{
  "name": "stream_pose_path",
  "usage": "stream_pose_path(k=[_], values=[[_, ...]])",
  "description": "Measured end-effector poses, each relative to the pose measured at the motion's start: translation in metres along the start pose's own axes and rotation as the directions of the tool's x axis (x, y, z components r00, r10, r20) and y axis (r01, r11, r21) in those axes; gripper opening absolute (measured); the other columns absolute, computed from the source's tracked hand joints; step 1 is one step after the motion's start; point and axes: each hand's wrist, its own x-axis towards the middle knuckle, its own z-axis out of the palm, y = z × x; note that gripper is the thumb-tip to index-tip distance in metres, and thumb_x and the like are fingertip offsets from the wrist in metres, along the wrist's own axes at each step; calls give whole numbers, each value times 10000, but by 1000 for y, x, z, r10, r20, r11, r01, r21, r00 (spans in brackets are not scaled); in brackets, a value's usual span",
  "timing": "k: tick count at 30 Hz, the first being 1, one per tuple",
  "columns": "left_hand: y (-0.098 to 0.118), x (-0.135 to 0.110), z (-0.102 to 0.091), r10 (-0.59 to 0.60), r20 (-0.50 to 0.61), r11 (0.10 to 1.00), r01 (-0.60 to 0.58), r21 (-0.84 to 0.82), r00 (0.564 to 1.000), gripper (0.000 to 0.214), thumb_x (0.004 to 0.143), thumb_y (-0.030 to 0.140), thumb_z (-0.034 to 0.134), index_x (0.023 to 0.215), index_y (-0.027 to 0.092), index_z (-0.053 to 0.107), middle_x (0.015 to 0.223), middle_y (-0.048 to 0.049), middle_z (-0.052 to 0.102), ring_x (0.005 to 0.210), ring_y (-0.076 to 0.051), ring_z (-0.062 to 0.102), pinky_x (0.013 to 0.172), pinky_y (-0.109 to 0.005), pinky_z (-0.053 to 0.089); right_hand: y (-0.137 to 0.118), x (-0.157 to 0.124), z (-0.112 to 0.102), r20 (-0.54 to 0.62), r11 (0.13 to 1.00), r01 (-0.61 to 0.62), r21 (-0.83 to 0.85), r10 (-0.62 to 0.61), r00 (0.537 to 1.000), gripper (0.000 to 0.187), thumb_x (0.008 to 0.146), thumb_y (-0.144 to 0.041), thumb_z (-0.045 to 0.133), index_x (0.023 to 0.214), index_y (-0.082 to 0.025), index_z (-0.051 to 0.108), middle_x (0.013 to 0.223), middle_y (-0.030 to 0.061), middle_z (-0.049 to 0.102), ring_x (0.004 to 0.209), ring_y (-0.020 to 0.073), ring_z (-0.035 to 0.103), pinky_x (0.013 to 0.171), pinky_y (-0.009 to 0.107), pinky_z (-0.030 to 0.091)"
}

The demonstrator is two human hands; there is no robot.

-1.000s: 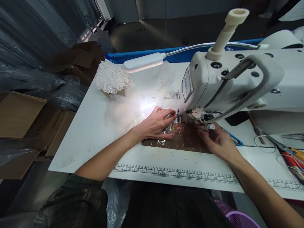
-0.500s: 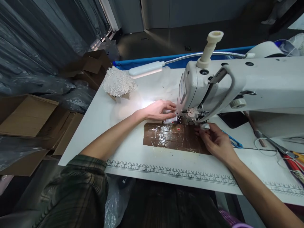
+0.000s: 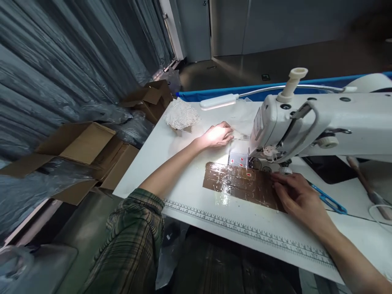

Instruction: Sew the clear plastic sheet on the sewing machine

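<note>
My left hand (image 3: 218, 135) is on the white table left of the sewing machine (image 3: 272, 126), under the lamp's bright spot. Its fingers are curled together on a pale sheer strip of fabric (image 3: 240, 134) that runs toward the machine head. My right hand (image 3: 295, 194) rests at the right end of a shiny brown taped panel (image 3: 234, 181), just in front of the needle area. Its thumb and fingers are drawn together; anything between them is hidden. A metal plate with red marks (image 3: 238, 159) lies between the panel and the left hand.
White lace (image 3: 183, 114) is piled at the table's far left. A lamp (image 3: 219, 101) hangs above the back. A blue thread snipper (image 3: 330, 200) lies right of my right hand, near a black pad (image 3: 326, 168). A printed ruler (image 3: 232, 224) lines the front edge. Cardboard boxes (image 3: 88, 143) stand left.
My left hand has drawn away from the needle area toward the back left, uncovering the metal plate. My right hand stays by the brown panel. The camera view has swung left.
</note>
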Motion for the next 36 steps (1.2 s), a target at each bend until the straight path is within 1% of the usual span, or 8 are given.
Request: stream_pose_path(k=[8, 14, 18, 24, 28, 32, 34, 36], values=[[-13, -105, -55, -237, -95, 969, 242, 43, 967, 240, 939, 270, 470, 1045, 159, 655, 1105, -72, 641, 1020, -190, 613, 911, -356, 495, 9, -4, 6, 36, 991, 108, -81, -106, 994, 305, 879, -380, 498, 1145, -281, 611, 1149, 117, 574, 1170, 301, 539, 919, 471, 494], [-10, -153, -56, -388, -109, 922, 385, -44, 915, 295, 943, 360, 509, 1124, 166, 639, 1174, -71, 633, 1060, -200, 608, 930, -371, 493, 12, -6, 11, 1, 985, 135, -105, -135, 991, 283, 863, -397, 511, 1110, -321, 628, 1161, 97, 581, 1127, 281, 578, 915, 457, 513], [-13, -153, -40, -461, -139, 887, 452, -97, 876, 333, 910, 400, 577, 1154, 181, 636, 1051, -49, 657, 921, -179, 629, 868, -353, 495, 15, -7, 11, 13, 983, 138, -119, -137, 990, 254, 869, -394, 522, 1094, -340, 628, 1178, 88, 577, 1129, 269, 580, 921, 438, 515], [-13, -144, -31, -488, -212, 873, 478, -100, 847, 228, 927, 367, 557, 946, 211, 721, 912, -11, 643, 826, -151, 612, 903, -386, 447, 11, -6, 12, -1, 989, 115, -98, -115, 993, 245, 857, -388, 528, 1061, -338, 654, 1181, 83, 585, 1127, 278, 594, 896, 435, 532], [3, -137, -38, -359, -272, 932, 360, -49, 893, 246, 953, 326, 498, 918, 178, 692, 984, -43, 631, 916, -172, 598, 866, -378, 455, 8, -4, 14, -38, 990, 114, -79, -117, 992, 240, 844, -395, 527, 1020, -320, 673, 1136, 97, 599, 1082, 291, 611, 881, 454, 535], [45, -122, -36, -175, -9, 977, 172, -124, 985, 366, 982, 343, 399, 712, 152, 557, 675, -4, 534, 603, -118, 485, 573, -270, 404, 5, -3, 13, -37, 990, 121, -67, -124, 992, 244, 849, -389, 520, 1015, -302, 676, 1142, 103, 600, 1073, 299, 612, 891, 462, 527], [70, -113, -34, -69, 155, 936, 118, -333, 985, 439, 979, 407, 388, 612, 173, 452, 555, 35, 400, 510, -91, 375, 504, -253, 323, 3, -3, 12, -18, 990, 122, -65, -124, 992, 240, 865, -368, 515, 1025, -287, 674, 1155, 110, 594, 1084, 297, 602, 909, 455, 516], [87, -101, -32, 55, 284, 793, 131, -595, 957, 503, 965, 486, 389, 567, 180, 382, 533, 44, 327, 494, -80, 331, 487, -249, 302, 0, -4, 11, -13, 991, 123, -60, -124, 992, 235, 881, -347, 505, 1026, -270, 673, 1151, 117, 592, 1089, 293, 593, 924, 452, 506]])
